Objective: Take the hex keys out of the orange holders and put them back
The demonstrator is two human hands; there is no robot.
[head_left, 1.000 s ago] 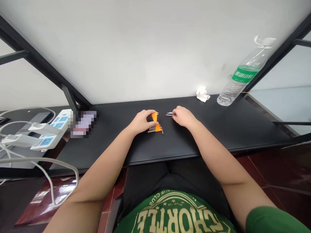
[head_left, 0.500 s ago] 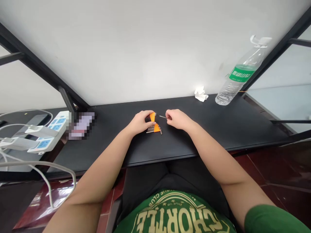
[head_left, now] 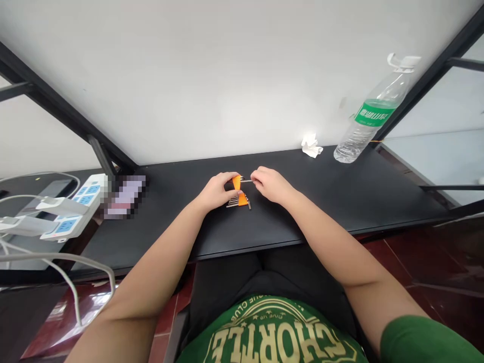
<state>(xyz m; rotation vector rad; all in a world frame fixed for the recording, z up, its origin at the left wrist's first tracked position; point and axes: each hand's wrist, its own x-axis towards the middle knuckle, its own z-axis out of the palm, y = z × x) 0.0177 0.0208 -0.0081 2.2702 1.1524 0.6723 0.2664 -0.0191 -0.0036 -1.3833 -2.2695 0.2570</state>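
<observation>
An orange holder (head_left: 239,190) with several thin metal keys stuck through it lies on the black table (head_left: 340,201). My left hand (head_left: 216,190) is curled around the holder's left side, fingers closed on it. My right hand (head_left: 269,183) pinches one thin metal key (head_left: 246,180), whose tip meets the top of the holder. The other keys jut out to the left near the holder's lower end.
A clear water bottle (head_left: 368,121) with a green label leans at the back right, a crumpled white tissue (head_left: 311,146) beside it. A white power strip (head_left: 71,212) with plugs and cables sits at the left, next to a blurred flat object (head_left: 124,196).
My right hand has moved left with the metal key, from a gap beside the holder to its top edge. The left hand has stayed on the holder.
</observation>
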